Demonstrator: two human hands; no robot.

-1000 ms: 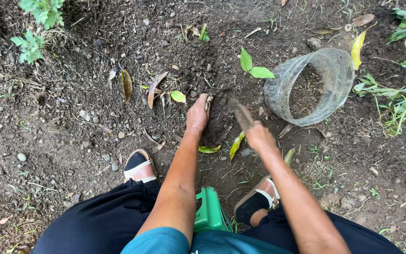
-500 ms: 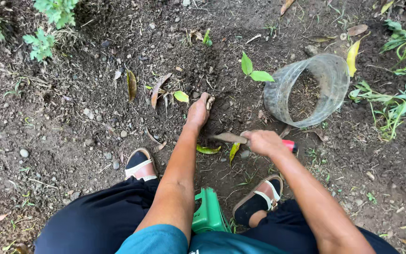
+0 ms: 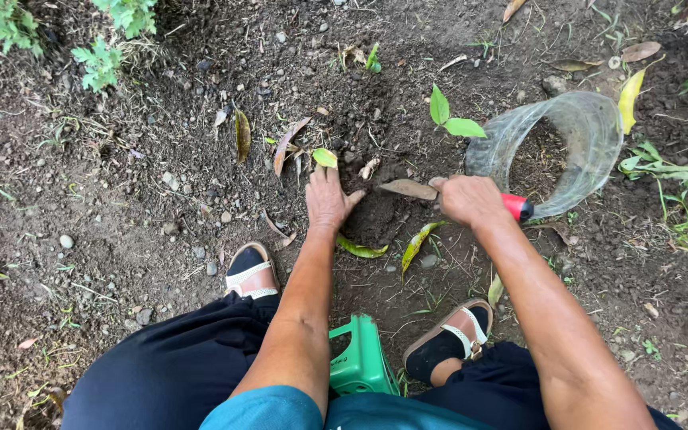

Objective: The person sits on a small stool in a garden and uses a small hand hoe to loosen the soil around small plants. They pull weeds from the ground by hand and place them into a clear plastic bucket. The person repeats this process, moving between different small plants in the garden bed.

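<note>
My left hand (image 3: 328, 199) lies flat on the dark soil, fingers spread, beside a small dug hollow (image 3: 376, 211). My right hand (image 3: 467, 199) grips a hand trowel with a red handle (image 3: 517, 207); its soil-caked blade (image 3: 409, 189) points left toward my left thumb, just above the hollow. A small green seedling (image 3: 451, 119) with two leaves stands in the earth right behind the blade.
A clear plastic container (image 3: 591, 131) with soil inside lies on its side at the right. My sandalled feet (image 3: 250, 275) and a green stool (image 3: 364, 358) are below. Fallen leaves (image 3: 242, 134), pebbles and weeds (image 3: 682, 187) are scattered around.
My right hand has swung the trowel from pointing up and away to lying level, blade pointing left over the hollow. My left hand has flattened onto the soil.
</note>
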